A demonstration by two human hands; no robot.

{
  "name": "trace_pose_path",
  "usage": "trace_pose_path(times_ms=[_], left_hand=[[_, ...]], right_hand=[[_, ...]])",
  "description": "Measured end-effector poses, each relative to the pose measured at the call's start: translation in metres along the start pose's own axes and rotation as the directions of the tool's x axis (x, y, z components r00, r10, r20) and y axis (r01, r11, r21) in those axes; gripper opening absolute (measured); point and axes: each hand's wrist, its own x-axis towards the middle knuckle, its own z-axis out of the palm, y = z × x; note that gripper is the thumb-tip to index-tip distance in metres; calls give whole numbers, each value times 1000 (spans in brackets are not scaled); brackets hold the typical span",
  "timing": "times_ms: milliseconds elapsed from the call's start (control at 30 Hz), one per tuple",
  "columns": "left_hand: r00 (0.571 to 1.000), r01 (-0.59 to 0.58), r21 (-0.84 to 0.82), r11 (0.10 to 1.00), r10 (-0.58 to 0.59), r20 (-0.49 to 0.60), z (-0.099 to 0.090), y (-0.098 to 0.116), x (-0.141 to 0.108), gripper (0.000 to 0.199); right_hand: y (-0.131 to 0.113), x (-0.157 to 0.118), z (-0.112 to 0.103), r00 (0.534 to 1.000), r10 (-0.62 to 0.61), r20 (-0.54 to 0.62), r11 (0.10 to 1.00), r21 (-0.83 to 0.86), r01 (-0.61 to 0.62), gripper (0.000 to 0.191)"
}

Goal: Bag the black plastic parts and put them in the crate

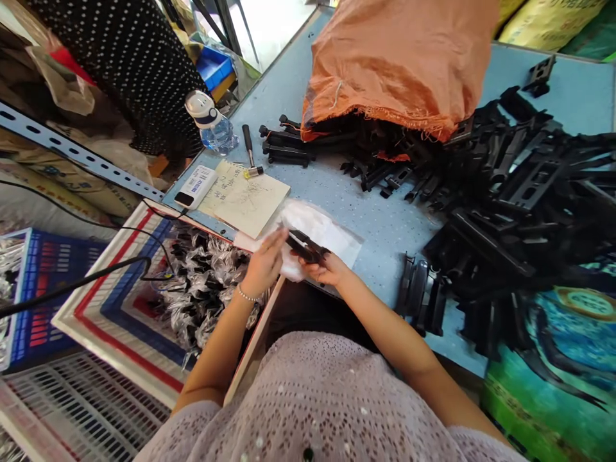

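Observation:
My right hand (325,269) is closed round black plastic parts (304,245), which look like two long narrow pieces side by side; their exact kind is unclear. My left hand (264,264), with a beaded bracelet on the wrist, has its fingers stretched out beside the left end of these parts; whether the fingertips touch them is blurred. Under both hands, a stack of thin white plastic bags (332,228) lies at the near table edge. To the right of my right arm, several similar black parts (421,292) lie in a row.
An orange woven sack (394,58) spills black parts (520,186) across the blue table (375,212). A notepad (260,202), a white device (196,186), a hammer (248,144) and a water bottle (212,125) lie left. A crate (120,308) holds bagged parts (202,282).

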Motion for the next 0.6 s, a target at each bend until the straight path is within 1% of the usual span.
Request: trace_pose_path(times_ms=[67, 133, 200, 233, 300, 333, 367, 433, 467, 500, 533, 567, 600], left_hand=[[993, -115, -59, 992, 117, 29, 5, 18, -12, 60], [990, -138, -112, 984, 142, 23, 6, 29, -20, 62], [992, -126, -126, 984, 125, -11, 5, 34, -25, 65], [992, -127, -123, 984, 124, -31, 4, 35, -26, 67], [986, -162, -115, 980, 156, -60, 3, 35, -28, 71], [982, -188, -114, 975, 183, -53, 4, 37, -28, 73], [976, -216, -115, 970, 215, -21, 5, 40, -28, 74], [956, -269, -105, 957, 278, 89, 5, 51, -28, 73], [946, -286, -87, 954, 295, 134, 3, 58, -28, 71], [942, -293, -64, 954, 299, 154, -2, 66, -28, 68], [945, -288, -41, 957, 291, 151, -10, 74, -31, 64], [953, -268, -22, 963, 269, 140, -22, 80, -35, 58], [965, -225, -8, 974, 224, 140, -36, 82, -41, 51]], right_hand=[[4, -3, 6, 991, -85, -101, 994, -79, 78, 23], [10, -14, 13, 963, -197, -184, 968, -191, 162, 20], [18, -26, 18, 939, -269, -213, 942, -260, 211, 24], [22, -31, 20, 937, -277, -213, 939, -265, 218, 26], [27, -36, 21, 947, -255, -196, 951, -227, 209, 36], [29, -36, 21, 942, -267, -202, 947, -237, 218, 40], [31, -37, 21, 929, -300, -217, 933, -271, 238, 41], [32, -39, 24, 883, -397, -250, 881, -374, 290, 32], [31, -42, 27, 863, -446, -238, 842, -438, 314, 28], [30, -46, 31, 860, -473, -192, 804, -492, 333, 29], [28, -52, 35, 877, -467, -115, 778, -524, 346, 32], [26, -59, 39, 905, -425, -7, 766, -536, 355, 36], [22, -68, 41, 925, -362, 112, 757, -544, 362, 39]])
